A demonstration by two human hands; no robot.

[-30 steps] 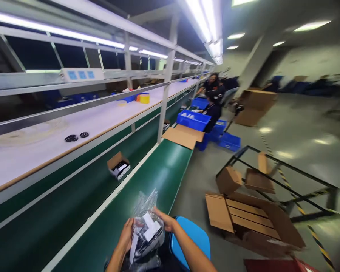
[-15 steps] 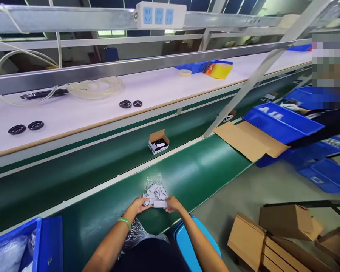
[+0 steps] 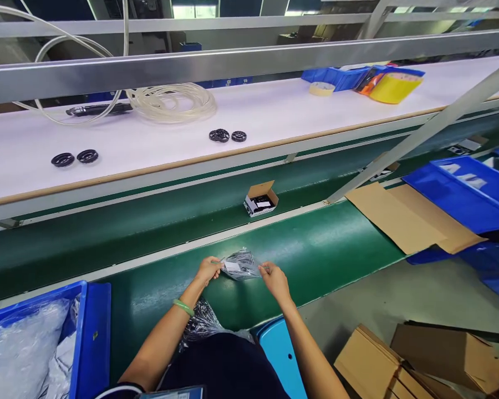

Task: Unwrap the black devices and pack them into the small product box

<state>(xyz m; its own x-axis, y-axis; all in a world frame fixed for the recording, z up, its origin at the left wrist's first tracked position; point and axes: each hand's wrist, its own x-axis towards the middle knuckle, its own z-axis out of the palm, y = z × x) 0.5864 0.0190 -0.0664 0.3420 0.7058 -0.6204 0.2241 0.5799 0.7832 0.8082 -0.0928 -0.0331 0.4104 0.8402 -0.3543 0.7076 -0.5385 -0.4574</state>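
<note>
Both hands pinch a clear plastic bag [image 3: 246, 266] just above the green belt [image 3: 316, 238]. Dark pieces show through the film, along with a white slip [image 3: 232, 266] near its left end. My left hand [image 3: 209, 270], below a green bangle [image 3: 183, 306], grips the left side. At the opposite side my right hand [image 3: 275, 282] has its fingers closed on the bag's edge. Another clear bag with dark contents [image 3: 203, 324] rests against my body at the belt's near edge. What exactly the dark pieces are, I cannot make out.
An open small box [image 3: 261, 201] of dark pieces stands beyond the belt's rail. Left is a blue bin [image 3: 83, 338] with plastic bags. Flat cardboard [image 3: 411, 219] and blue bins [image 3: 466, 188] lie right. A slanted post [image 3: 419, 133] crosses the view. Cartons [image 3: 366, 357] stand on the floor.
The pile of white slips between my hands is out of sight; a clear bag with dark pieces is now held there. My hands have moved up and farther apart. The camera view has turned left.
</note>
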